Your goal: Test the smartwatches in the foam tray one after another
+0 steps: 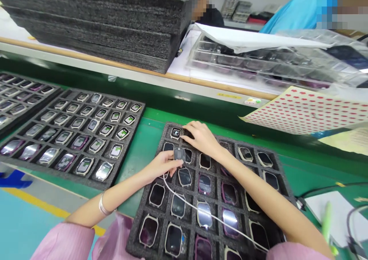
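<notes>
My left hand (164,163) pinches a small dark square device (179,154) between thumb and fingers, above the near foam tray (164,139). A white cable (198,209) runs from under that hand across the tray to the lower right. At the tray's far left corner, a smartwatch (175,132) with a lit face lies in its compartment. My right hand (201,137) reaches over the tray from the right, thumb and forefinger apart at this watch's right edge; whether they touch it I cannot tell. More dark-screened watches (184,176) lie in the compartments around.
To the left are another foam tray of watches (113,175) and part of a third. A tall stack of black foam (115,26) stands on the shelf, beside clear plastic trays (247,60). A red-dotted sheet (310,110) hangs at right, above a white box (335,214). Two people are beyond.
</notes>
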`<state>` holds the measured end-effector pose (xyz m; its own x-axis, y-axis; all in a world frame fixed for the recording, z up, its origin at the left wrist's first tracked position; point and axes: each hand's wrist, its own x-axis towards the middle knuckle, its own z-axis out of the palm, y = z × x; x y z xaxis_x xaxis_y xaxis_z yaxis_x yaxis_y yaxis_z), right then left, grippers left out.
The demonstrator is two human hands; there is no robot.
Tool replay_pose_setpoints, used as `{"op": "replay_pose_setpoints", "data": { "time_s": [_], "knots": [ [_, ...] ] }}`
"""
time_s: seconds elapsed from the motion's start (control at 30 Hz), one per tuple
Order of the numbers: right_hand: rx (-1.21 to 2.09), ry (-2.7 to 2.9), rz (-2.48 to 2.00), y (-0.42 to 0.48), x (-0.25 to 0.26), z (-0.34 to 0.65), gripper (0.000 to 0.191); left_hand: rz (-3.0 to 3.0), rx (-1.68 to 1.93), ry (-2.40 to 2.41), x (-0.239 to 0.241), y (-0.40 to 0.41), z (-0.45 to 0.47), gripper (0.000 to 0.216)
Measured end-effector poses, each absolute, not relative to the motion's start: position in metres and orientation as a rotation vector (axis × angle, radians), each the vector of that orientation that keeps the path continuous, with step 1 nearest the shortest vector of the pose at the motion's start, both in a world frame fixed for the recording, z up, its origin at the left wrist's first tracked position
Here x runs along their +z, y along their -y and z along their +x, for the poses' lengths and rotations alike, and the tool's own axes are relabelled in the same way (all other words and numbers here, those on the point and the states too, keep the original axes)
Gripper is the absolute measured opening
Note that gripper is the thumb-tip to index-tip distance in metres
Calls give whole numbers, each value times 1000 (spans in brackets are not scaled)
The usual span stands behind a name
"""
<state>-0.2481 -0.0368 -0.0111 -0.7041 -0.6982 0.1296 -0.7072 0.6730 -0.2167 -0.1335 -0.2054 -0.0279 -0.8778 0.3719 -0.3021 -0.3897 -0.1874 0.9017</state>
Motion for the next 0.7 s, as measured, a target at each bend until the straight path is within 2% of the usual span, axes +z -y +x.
{"op": "replay_pose_setpoints", "data": {
  "time_s": [0.13,0.27,0.43,0.53,0.7],
  "knots": [
    [257,2948,1106,24,-5,-245,24,-92,2202,-1468,-25,196,-137,32],
    [343,2962,1031,22,-10,-247,21,-146,2302,-1392,-22,184,-137,33],
    [685,2871,1065,1,2,-231,32,-144,2289,-1344,-32,183,-136,36],
    [969,2711,1253,-8,6,-206,42,-36,2286,-1380,-37,184,-135,36],
    [839,2632,1418,-4,-7,-178,40,108,2237,-1533,-39,181,-131,41]
  ]
}}
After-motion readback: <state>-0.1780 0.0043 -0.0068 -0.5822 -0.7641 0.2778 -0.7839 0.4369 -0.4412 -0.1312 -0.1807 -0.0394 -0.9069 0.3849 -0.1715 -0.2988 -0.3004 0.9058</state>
